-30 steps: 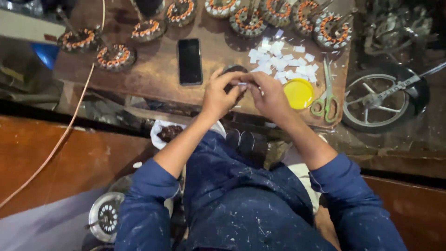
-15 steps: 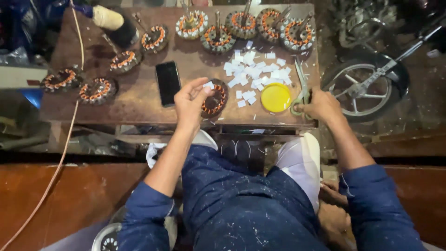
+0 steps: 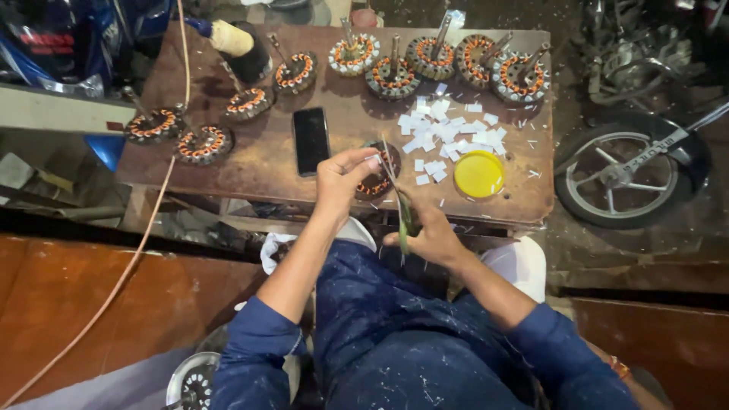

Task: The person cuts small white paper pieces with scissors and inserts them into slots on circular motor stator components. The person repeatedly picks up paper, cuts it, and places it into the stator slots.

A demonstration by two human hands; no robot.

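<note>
Now the right hand (image 3: 433, 235) grips green-handled scissors (image 3: 399, 199) – long axis running away from the person, blades pointing at the wound stator (image 3: 377, 176) on the desk (image 3: 258, 163); left hand (image 3: 345, 178) pinches one paper slip beside it – nine more stators behind

place: small motor-repair workshop | evidence: worn wooden bench (image 3: 250, 163) across upper frame carrying rows of copper-wound stators (image 3: 203, 143) | motorcycle wheel (image 3: 624, 176) at right edge | blue motorbike body (image 3: 68, 38) upper left | grimy floor
</note>
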